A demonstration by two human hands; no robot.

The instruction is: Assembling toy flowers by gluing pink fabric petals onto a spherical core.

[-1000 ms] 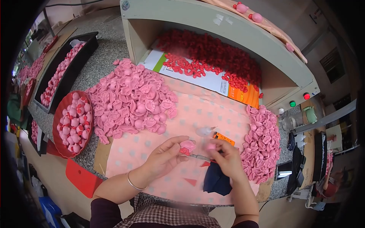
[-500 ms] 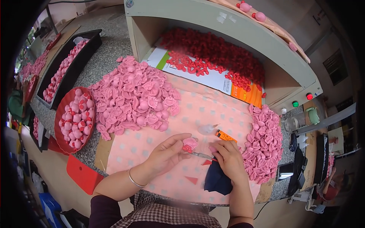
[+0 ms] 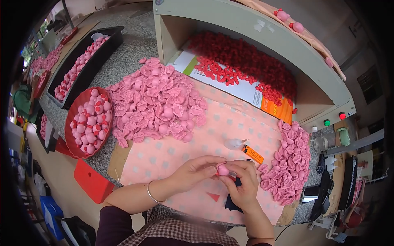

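- Lower centre of the frame — the left hand (image 3: 197, 171) and right hand (image 3: 243, 186) meet, fingers pinched together on a small pink piece (image 3: 223, 169).
- Upper left: a heap of pink pieces (image 3: 158, 100) beside a red bowl (image 3: 76, 151) — on a dotted pink cloth (image 3: 197, 143).

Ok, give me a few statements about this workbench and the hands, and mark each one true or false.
1. Both hands hold one small pink piece between them. True.
2. The red oval tray is full of green balls. False: it holds pink rounded pieces.
3. The big pile of pink pieces lies on the person's left of the hands. True.
4. The left wrist is bare. False: it wears a thin bracelet.
5. Dark red pieces lie under the shelf. True.
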